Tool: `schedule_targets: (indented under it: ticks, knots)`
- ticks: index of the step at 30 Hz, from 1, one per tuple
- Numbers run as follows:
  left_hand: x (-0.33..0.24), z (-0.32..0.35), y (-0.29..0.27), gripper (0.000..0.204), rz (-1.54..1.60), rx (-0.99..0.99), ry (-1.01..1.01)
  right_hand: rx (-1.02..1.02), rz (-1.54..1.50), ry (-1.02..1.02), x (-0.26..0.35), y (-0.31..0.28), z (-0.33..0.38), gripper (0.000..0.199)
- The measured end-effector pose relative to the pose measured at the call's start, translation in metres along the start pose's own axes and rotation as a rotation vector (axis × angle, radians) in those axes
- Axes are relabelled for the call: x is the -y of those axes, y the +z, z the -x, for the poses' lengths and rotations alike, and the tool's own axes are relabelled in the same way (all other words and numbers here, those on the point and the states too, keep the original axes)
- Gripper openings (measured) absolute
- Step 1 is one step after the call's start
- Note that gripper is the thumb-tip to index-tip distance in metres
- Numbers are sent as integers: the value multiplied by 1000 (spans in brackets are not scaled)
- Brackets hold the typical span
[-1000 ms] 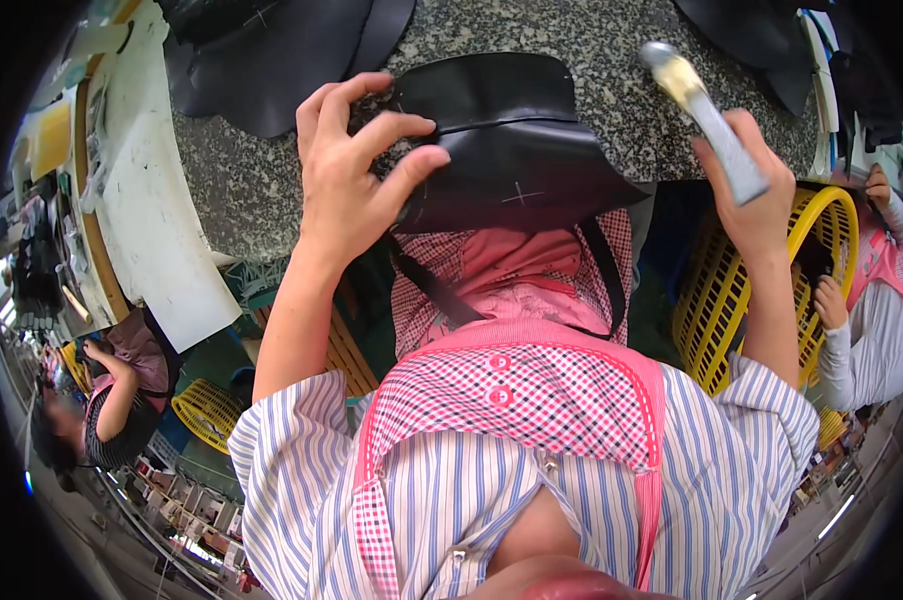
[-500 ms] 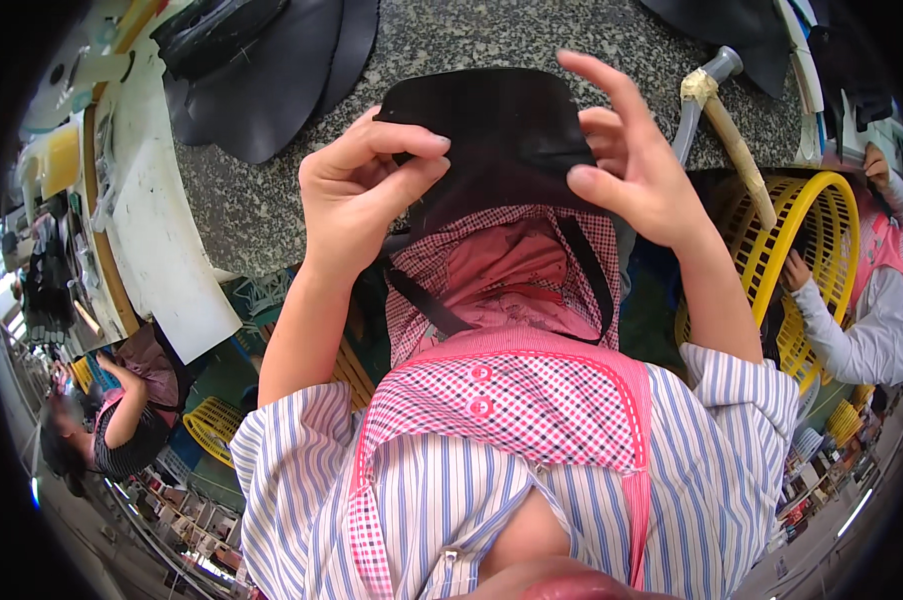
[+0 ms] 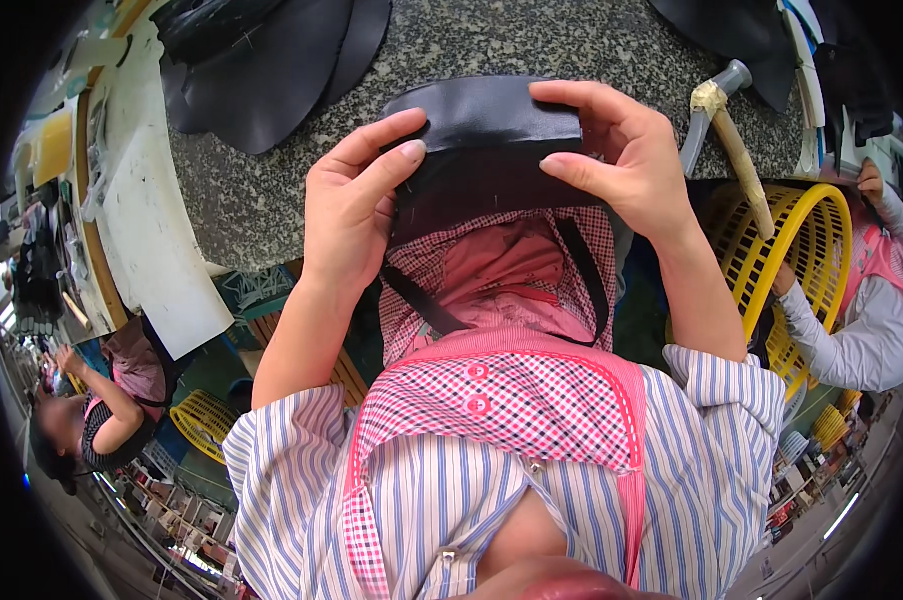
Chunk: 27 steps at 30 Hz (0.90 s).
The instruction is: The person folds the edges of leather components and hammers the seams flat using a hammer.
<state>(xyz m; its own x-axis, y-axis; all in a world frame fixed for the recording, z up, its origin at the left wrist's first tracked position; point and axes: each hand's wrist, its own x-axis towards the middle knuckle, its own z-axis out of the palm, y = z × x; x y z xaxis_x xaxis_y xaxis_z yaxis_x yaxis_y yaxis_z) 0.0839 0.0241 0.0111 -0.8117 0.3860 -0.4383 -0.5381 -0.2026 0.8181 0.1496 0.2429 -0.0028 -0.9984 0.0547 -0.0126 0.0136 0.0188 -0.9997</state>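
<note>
A black leather-like piece (image 3: 486,165) spans my two hands at the near edge of the speckled stone worktop (image 3: 246,205). Its far edge is bent over into a shiny fold. My left hand (image 3: 356,185) pinches the piece's left side between thumb and fingers. On the right side, my right hand (image 3: 626,150) has its index finger on the fold and its thumb lower down, gripping the edge. The underside of the piece is out of sight. A hammer (image 3: 731,140) with a tape-wrapped head and wooden handle lies to the right of my right hand.
Large black sheets (image 3: 271,80) lie at the far left of the worktop, and another black sheet (image 3: 736,40) at the far right. A yellow plastic basket (image 3: 816,240) stands at right beside a co-worker's sleeve (image 3: 846,335). Another person (image 3: 106,400) sits at left.
The piece's far edge has been folded over toward me, showing a shiny face. My right hand's raised index finger has come down onto it.
</note>
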Motion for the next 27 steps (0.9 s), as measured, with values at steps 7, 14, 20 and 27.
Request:
schedule_targets:
  ticks: [7, 14, 20, 27]
  knots:
    - [-5, -1, 1, 31, 123, -10, -127, 24, 459, -33, 7, -4, -5, 24]
    - [-7, -3, -9, 47, -506, 253, 192, -7, -51, 113, 0, -10, -4, 15]
    - [-11, -8, -14, 28, -469, 246, 21, 19, -179, 138, -1, -8, -4, 15]
    - [-6, -8, -15, 14, -355, 160, -14, 12, -437, 169, -5, -4, 0, 12]
